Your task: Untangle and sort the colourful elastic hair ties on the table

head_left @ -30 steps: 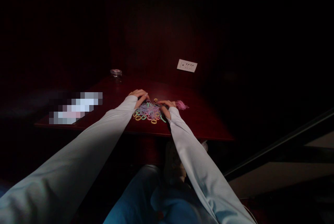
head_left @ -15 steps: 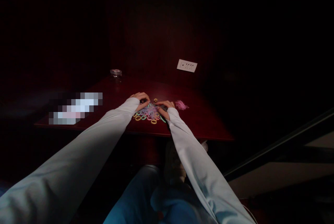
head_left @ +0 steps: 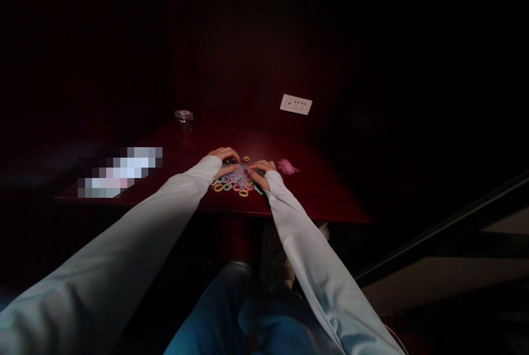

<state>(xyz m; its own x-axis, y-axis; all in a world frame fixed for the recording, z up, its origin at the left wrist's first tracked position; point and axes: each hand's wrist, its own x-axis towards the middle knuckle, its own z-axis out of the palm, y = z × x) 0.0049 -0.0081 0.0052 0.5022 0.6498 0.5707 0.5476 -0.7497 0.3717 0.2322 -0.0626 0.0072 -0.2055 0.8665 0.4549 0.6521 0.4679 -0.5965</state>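
Note:
A mixed heap of hair ties (head_left: pixel 233 183) in yellow, green, pink and purple lies on the dark red table, with thinner, pale bands among them. At its left edge is my left hand (head_left: pixel 225 157), fingers curved over the heap and thumb held apart below them. From the right, my right hand (head_left: pixel 262 168) reaches in with fingers stretched towards the middle and thumb lower down. Both hands touch or hover just over the heap; nothing held shows between the fingers. One yellow hair tie (head_left: pixel 247 159) lies behind the heap, between the hands.
A small pile of thin pink rubber bands (head_left: pixel 287 166) lies right of my right hand. At the back left stands a clear lidded jar (head_left: pixel 183 119). A pixelated bright object (head_left: pixel 124 170) is on the left. A white socket plate (head_left: pixel 296 104) is on the wall behind the table (head_left: pixel 318 200).
The fingers of my left hand have shifted slightly right, and its thumb has dropped lower over the heap. My right hand has moved only a little. Hair ties between the hands look slightly rearranged.

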